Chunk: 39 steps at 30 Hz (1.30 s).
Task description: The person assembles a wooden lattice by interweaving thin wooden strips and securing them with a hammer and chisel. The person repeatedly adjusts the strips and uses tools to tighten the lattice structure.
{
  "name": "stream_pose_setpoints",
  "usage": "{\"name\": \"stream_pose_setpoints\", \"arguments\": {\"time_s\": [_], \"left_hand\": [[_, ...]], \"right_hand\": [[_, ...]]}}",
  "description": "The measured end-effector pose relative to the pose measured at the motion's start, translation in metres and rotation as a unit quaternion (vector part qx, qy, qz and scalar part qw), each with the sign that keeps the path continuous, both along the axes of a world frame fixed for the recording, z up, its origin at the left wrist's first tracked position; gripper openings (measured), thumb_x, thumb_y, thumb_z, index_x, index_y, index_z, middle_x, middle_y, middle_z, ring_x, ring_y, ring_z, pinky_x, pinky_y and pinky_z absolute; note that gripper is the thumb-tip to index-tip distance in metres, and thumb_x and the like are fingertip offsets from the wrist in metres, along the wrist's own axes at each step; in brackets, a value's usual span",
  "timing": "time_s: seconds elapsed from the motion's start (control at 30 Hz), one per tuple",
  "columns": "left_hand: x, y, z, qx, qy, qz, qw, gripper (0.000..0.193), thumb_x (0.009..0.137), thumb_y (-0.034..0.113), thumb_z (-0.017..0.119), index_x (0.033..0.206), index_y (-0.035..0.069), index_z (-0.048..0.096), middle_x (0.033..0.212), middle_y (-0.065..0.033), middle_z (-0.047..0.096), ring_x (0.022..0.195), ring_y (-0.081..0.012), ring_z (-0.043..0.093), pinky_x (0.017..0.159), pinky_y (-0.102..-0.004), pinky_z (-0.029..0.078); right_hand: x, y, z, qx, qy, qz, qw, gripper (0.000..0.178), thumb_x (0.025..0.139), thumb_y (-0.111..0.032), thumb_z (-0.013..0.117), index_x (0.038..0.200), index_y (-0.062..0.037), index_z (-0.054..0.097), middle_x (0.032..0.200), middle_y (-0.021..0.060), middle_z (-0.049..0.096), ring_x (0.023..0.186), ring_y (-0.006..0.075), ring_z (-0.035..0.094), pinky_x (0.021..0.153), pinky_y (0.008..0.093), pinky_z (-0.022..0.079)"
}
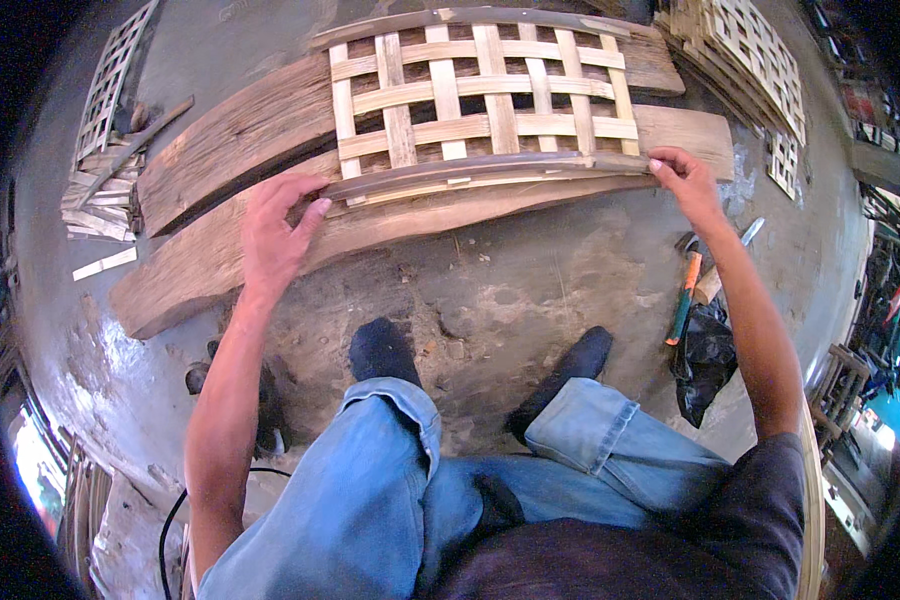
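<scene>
A woven bamboo lattice panel (497,130) lies across wooden planks in front of me. Its pale strips cross over and under each other with square gaps. Along its near edge runs a darker bamboo strip (460,172), and a similar dark strip (470,16) lines the far edge. My left hand (275,228) is closed on the left end of the near strip, thumb toward me and fingers behind. At the right end of the same strip, my right hand (688,185) pinches it between thumb and fingers. The fingertips of both hands are partly hidden.
Two thick planks (240,150) lie on the concrete floor. Stacked lattice panels (760,60) stand at far right; another panel (110,75) and loose strips (100,195) lie at left. An orange-handled hammer (686,290) and a black plastic bag (705,365) rest near my right forearm.
</scene>
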<state>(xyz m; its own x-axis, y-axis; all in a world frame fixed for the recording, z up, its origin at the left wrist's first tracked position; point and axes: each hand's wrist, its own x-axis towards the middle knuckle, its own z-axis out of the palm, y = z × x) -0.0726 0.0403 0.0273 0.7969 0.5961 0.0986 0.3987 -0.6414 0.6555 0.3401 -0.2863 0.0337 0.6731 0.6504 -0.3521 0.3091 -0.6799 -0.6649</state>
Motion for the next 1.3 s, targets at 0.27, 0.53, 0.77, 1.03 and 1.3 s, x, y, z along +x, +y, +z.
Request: {"name": "stream_pose_setpoints", "arguments": {"time_s": [0.27, 0.53, 0.77, 1.03, 1.3], "left_hand": [[-0.005, -0.001, -0.001, -0.016, -0.002, -0.001, 1.0, 0.024, 0.08, 0.02, 0.071, 0.099, 0.006, 0.068, 0.099, -0.0098, 0.065, 0.096, -0.0263, 0.059, 0.084, -0.0349, 0.046], [-0.003, 0.0, -0.002, -0.011, -0.015, -0.014, 1.0, 0.023, 0.079, 0.021, 0.072, 0.097, 0.007, 0.069, 0.096, -0.0092, 0.066, 0.092, -0.0262, 0.06, 0.08, -0.0352, 0.048], [-0.004, 0.001, -0.007, -0.024, -0.004, -0.003, 1.0, 0.023, 0.078, 0.021, 0.073, 0.097, 0.008, 0.069, 0.095, -0.0084, 0.065, 0.091, -0.0259, 0.06, 0.081, -0.0359, 0.047], [-0.007, 0.0, -0.007, -0.045, -0.016, -0.002, 0.999, 0.022, 0.078, 0.019, 0.073, 0.097, 0.009, 0.069, 0.096, -0.0077, 0.065, 0.094, -0.0256, 0.059, 0.086, -0.0363, 0.045], [-0.007, 0.002, -0.017, -0.032, -0.025, -0.01, 0.999, 0.021, 0.074, 0.015, 0.074, 0.093, 0.008, 0.067, 0.096, -0.0075, 0.064, 0.096, -0.0253, 0.058, 0.087, -0.0368, 0.042]], "right_hand": [[-0.001, 0.001, 0.001, 0.001, 0.024, 0.001, 1.0, 0.023, 0.088, -0.017, 0.064, 0.107, -0.0031, 0.064, 0.083, -0.0044, 0.059, 0.075, 0.0044, 0.051, 0.068, 0.0204, 0.041], [-0.001, 0.002, 0.002, -0.005, 0.023, -0.001, 1.0, 0.022, 0.088, -0.017, 0.065, 0.106, -0.0035, 0.064, 0.086, -0.0044, 0.06, 0.078, 0.004, 0.051, 0.07, 0.0203, 0.041], [0.002, -0.002, -0.001, 0.006, 0.021, -0.002, 1.0, 0.025, 0.086, -0.021, 0.066, 0.104, -0.0041, 0.065, 0.088, -0.0007, 0.063, 0.081, 0.0088, 0.057, 0.076, 0.0248, 0.044], [0.0, 0.003, 0.003, 0.004, 0.063, 0.0, 0.998, 0.023, 0.087, -0.018, 0.066, 0.105, -0.0036, 0.063, 0.089, -0.0029, 0.061, 0.081, 0.0056, 0.053, 0.075, 0.0215, 0.042], [0.003, 0.007, 0.006, -0.024, 0.039, 0.018, 0.999, 0.022, 0.086, -0.017, 0.067, 0.102, -0.0031, 0.063, 0.084, -0.0037, 0.059, 0.076, 0.005, 0.052, 0.069, 0.0214, 0.042]]}}
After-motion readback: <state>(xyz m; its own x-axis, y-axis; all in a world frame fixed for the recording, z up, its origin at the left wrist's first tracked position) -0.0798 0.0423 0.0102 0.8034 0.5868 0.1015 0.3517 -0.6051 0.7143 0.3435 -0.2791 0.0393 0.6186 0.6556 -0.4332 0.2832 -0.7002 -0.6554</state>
